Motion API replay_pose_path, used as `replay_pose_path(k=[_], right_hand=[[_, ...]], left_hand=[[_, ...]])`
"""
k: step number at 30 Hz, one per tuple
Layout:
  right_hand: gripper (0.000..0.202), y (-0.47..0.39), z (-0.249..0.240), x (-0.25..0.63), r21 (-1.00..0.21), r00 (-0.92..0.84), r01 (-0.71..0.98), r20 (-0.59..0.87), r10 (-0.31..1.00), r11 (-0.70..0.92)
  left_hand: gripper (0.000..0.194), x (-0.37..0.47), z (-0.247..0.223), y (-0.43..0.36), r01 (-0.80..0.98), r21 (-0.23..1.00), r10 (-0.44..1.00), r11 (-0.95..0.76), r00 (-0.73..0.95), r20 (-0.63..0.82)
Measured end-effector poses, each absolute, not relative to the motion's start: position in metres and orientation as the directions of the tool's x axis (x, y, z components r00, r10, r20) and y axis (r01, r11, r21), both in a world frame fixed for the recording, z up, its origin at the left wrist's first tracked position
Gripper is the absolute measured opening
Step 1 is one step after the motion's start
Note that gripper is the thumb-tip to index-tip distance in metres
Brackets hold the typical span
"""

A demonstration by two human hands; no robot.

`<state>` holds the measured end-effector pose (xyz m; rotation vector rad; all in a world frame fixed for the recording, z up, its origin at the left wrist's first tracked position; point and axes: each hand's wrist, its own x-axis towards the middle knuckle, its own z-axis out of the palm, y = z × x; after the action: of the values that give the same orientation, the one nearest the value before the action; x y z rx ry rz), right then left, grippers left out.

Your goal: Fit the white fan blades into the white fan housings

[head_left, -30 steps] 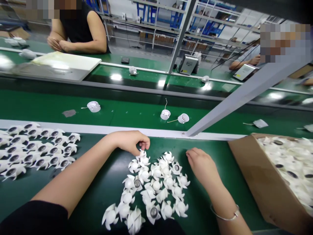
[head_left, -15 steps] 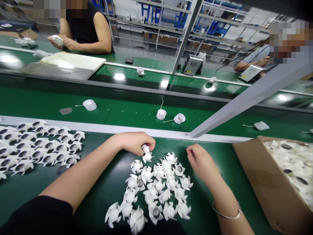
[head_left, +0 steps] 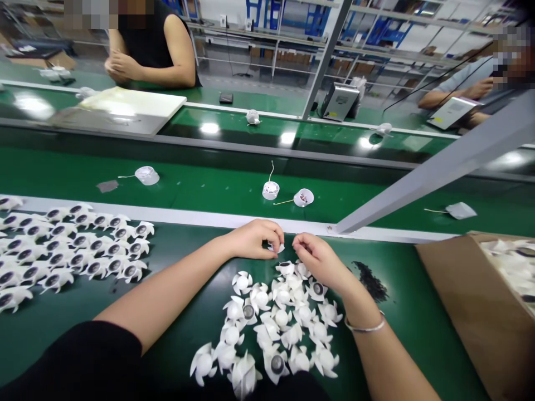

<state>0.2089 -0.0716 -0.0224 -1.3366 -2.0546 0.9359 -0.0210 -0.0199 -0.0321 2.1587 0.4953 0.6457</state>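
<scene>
My left hand (head_left: 257,239) is closed in a pinch on a small white fan blade wheel (head_left: 276,247), mostly covered by the fingers. Just to its right, my right hand (head_left: 321,260) has thumb and fingertips pressed together; whatever they may hold is too small to see. The two hands are close but apart. Below them lies a loose cluster of white fan blade wheels (head_left: 281,317), most with smooth hubs up and a few showing dark round centres. Right of my right wrist is a pile of small black pieces (head_left: 370,281).
Rows of fan wheels (head_left: 79,259), dark centres up, fill the left. A cardboard box (head_left: 468,301) of white wheels stands right. Beyond the rail, white round housings (head_left: 271,190) with wires lie on a green belt. A slanted metal post (head_left: 418,172) rises right; a co-worker (head_left: 154,50) sits opposite.
My left hand has moved right with a fan wheel, and my right hand has come left towards it. The black pile now shows. The co-worker's white round part is no longer visible.
</scene>
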Motion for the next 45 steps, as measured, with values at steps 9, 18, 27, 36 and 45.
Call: replay_pose_path(k=[9, 18, 27, 36, 45], right_hand=[[0.014, -0.064, -0.03, 0.194, -0.791, -0.379, 0.51, 0.146, 0.914, 0.338], [0.013, -0.065, -0.035, 0.182, -0.413, -0.435, 0.762, 0.245, 0.867, 0.499], [0.019, -0.067, -0.033, 0.181, -0.268, -0.517, 0.768, 0.278, 0.81, 0.582], [0.024, -0.063, -0.021, 0.207, -0.413, -0.515, 0.65, 0.378, 0.769, 0.638], [0.084, 0.052, 0.005, 0.124, -0.445, -0.253, 0.838, 0.195, 0.948, 0.315]], left_hand=[[0.046, -0.019, -0.03, -0.018, 0.324, 0.788, 0.694, -0.523, 0.699, 0.173], [0.041, -0.019, -0.028, -0.019, 0.326, 0.85, 0.732, -0.414, 0.674, 0.098], [0.04, -0.019, -0.027, -0.019, 0.325, 0.847, 0.739, -0.422, 0.664, 0.113], [0.045, -0.021, -0.029, -0.018, 0.284, 0.878, 0.729, -0.386, 0.676, 0.102], [0.046, -0.026, -0.039, -0.015, 0.27, 0.84, 0.703, -0.472, 0.689, 0.174]])
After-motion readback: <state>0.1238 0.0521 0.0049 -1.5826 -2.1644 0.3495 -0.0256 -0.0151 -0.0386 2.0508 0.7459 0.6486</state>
